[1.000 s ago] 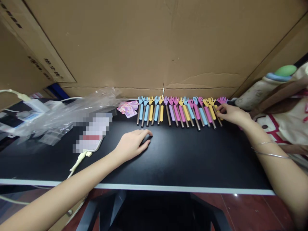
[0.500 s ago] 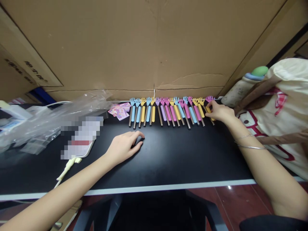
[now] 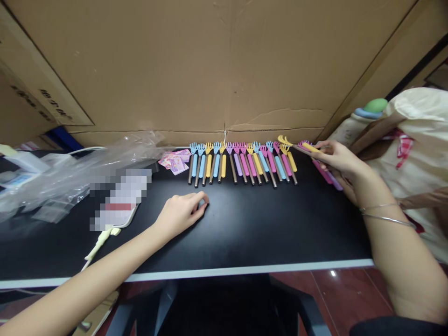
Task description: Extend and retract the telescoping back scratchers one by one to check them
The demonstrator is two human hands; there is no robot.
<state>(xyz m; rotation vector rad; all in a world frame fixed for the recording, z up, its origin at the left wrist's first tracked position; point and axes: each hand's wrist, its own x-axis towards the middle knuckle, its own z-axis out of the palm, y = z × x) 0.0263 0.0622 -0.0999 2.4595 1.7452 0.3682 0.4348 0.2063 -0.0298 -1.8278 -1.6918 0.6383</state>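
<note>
- The right hand (image 3: 338,163) gripped a yellow claw (image 3: 311,147) near the back right corner of the table (image 3: 245,224).
- The fingers of the yellow claw pointed left, above the right end of the row, and looked lifted off the table.
- A pink claw (image 3: 322,172) and a purple claw (image 3: 336,181) lay side by side, partly under the right hand.
- The left hand (image 3: 182,212) lay curled on the table, about midway between the back and front edges. I could not tell if it held anything.
- The other claws (image 3: 238,164) lay in a row along the back edge, blue, yellow, purple and pink. Their metal sticks pointed to the front edge.
- Some cards (image 3: 177,163) lay by the back edge, just left of the row.
- A clear bag (image 3: 121,151) and a phone (image 3: 122,196) with a blurry screen were on the left part.
- A bottle (image 3: 345,133) and a cloth bag (image 3: 420,121) were by the right edge.
- Cardboard (image 3: 210,70) stood behind the back edge.
</note>
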